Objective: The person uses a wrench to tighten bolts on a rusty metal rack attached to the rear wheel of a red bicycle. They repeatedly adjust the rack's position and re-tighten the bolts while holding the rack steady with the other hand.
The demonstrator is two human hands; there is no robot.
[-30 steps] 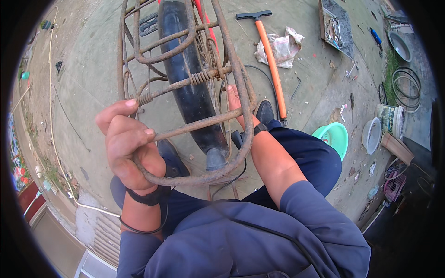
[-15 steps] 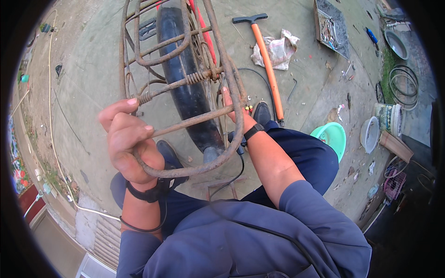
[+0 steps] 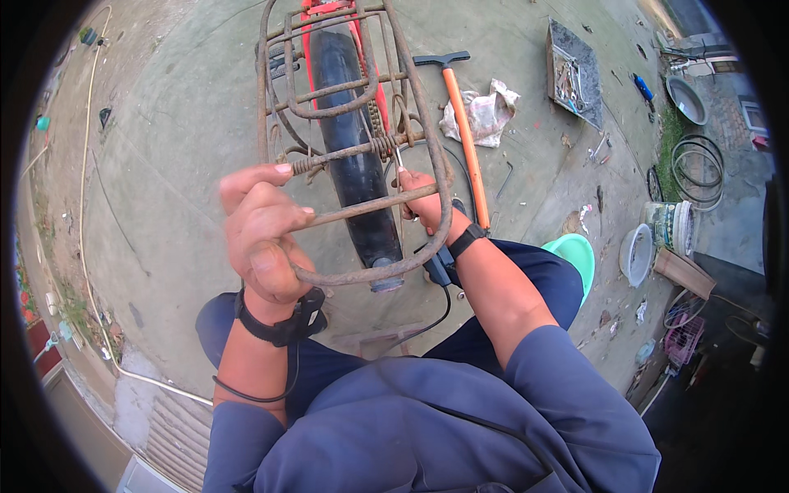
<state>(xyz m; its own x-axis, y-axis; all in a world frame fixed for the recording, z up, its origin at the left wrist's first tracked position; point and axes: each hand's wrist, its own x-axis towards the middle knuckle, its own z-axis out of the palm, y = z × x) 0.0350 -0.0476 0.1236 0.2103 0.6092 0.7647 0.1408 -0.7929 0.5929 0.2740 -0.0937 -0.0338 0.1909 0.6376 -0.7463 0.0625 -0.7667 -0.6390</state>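
Observation:
A rusty bicycle rear rack [image 3: 370, 274] stands in front of me over a black tire and mudguard [image 3: 349, 156]. My left hand [image 3: 267, 222] is closed around the rack's near left corner, thumb and fingers over the rod. Under the rack's right side, my right hand [image 3: 423, 201] pinches a thin silver metal tool [image 3: 399, 156] that points up beside the rack's coiled spring [image 3: 383, 145]. Its exact kind is hidden by the fingers and rods. Part of the red frame [image 3: 327, 8] shows at the far end.
Right of the wheel lie an orange-barrelled hand pump [image 3: 464, 140], a crumpled cloth [image 3: 491, 115], a hex key [image 3: 505, 177] and a metal tray of tools [image 3: 552, 86]. A green basin [image 3: 582, 256] stands by my right knee, with a white basin [image 3: 637, 255] and coiled tubes [image 3: 699, 171] farther right.
The rack and wheel appear farther right in view and less tilted. My left hand stays on the rack corner. My right hand's fingers have drawn lower, and the silver tool now shows in them.

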